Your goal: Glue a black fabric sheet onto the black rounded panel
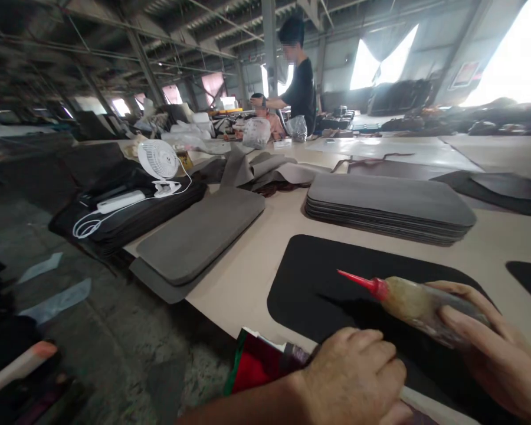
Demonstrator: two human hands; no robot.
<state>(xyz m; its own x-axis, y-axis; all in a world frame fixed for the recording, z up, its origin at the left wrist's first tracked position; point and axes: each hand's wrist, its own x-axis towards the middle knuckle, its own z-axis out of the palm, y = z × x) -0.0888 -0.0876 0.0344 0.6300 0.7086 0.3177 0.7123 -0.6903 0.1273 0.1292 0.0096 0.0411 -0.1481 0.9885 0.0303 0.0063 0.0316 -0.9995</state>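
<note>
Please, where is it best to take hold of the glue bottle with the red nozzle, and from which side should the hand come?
Probably grip the glue bottle around its wide, soft body, coming from the rear right, as the right hand does. The body is thick enough to wrap and squeeze. The red nozzle is thin, tapered and points left over the black pad, so it should stay free. The left hand rests on the pad.

concrete floor (128, 330) | steel roof beams (168, 29) | bright windows (380, 59) | long pale worktable (256, 265)
</note>
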